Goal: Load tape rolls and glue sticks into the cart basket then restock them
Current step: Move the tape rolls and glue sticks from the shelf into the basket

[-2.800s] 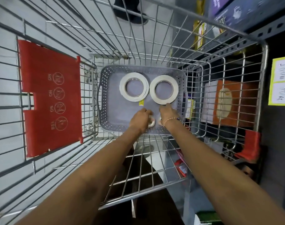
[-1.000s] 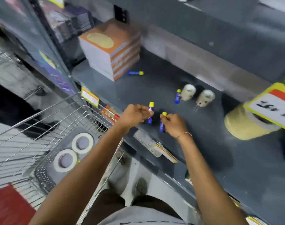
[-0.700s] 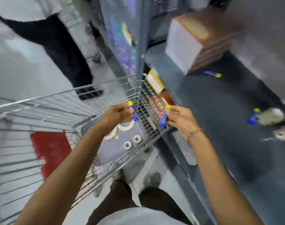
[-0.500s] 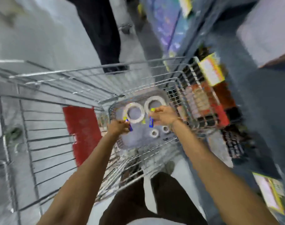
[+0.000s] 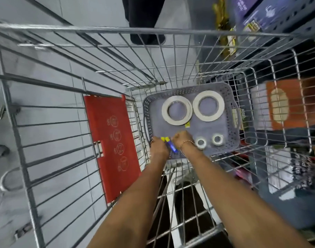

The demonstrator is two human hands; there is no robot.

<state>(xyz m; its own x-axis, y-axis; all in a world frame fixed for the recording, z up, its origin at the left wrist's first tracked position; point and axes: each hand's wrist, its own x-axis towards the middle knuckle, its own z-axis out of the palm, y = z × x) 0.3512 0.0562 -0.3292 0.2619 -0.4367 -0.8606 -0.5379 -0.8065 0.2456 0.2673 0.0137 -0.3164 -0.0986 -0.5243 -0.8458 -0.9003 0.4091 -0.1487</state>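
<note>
A grey plastic basket [image 5: 232, 133] sits in the bottom of the wire cart [image 5: 153, 31]. Two large white tape rolls [image 5: 177, 110] [image 5: 208, 105] lie flat at its far side, and two small tape rolls [image 5: 201, 143] [image 5: 217, 139] lie at its near right. My left hand [image 5: 158, 146] and my right hand [image 5: 181, 140] are both down in the basket's near left corner, close together. Between them are two blue glue sticks with yellow caps [image 5: 168, 143], one in each hand, low against the basket floor. My fingers are mostly hidden.
A red plastic seat flap [image 5: 112, 149] hangs on the cart's left wall. A stack of orange-covered pads [image 5: 285, 104] sits on the shelf to the right, behind the wire. A person's dark-trousered legs [image 5: 146, 18] stand just beyond the cart's far end.
I picked two glue sticks off the shelf, turned left to the cart and brought both hands down into the basket's near left corner. The two small tape rolls stay where I put them.
</note>
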